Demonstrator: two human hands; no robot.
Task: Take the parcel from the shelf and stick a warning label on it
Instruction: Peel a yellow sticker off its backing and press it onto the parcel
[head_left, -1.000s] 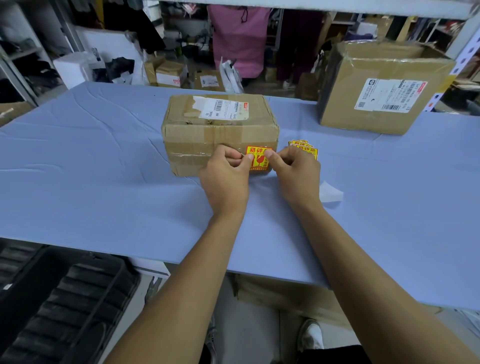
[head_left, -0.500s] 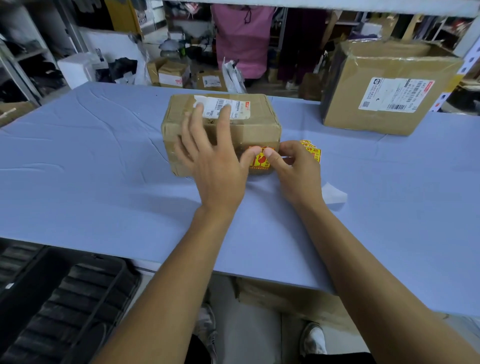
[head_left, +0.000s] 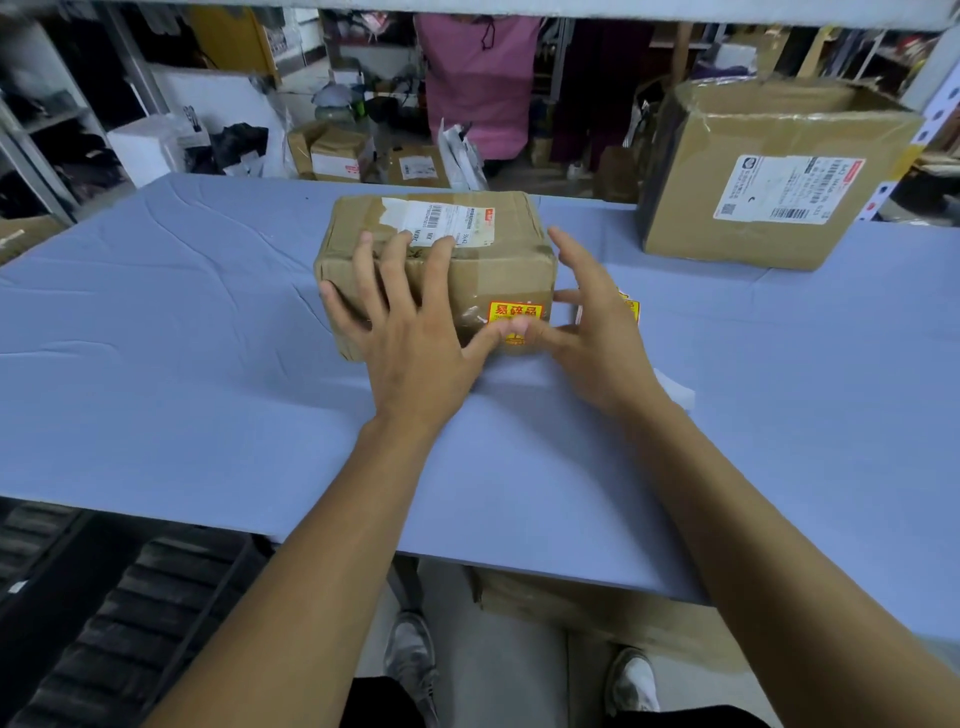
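Blue-grey cloth-covered counter (head_left: 182, 395), creased at left; cluttered storeroom behind, shelving and small cartons. Brown taped cardboard parcel (head_left: 498, 260) sits mid-counter, white shipping slip on top. Yellow-and-red warning label (head_left: 515, 315) stuck on its near face, lower right. Left hand (head_left: 415, 343) flat over parcel's near-left corner, fingers (head_left: 363, 275) spread, thumb pressing the label's lower edge; grips nothing. Right hand (head_left: 597, 332) just right of parcel, fingers splayed open, thumb tip meeting the label; holds nothing. Stack of spare yellow labels (head_left: 629, 307) partly hidden behind right hand. Larger brown cardboard box (head_left: 769, 182) far right.
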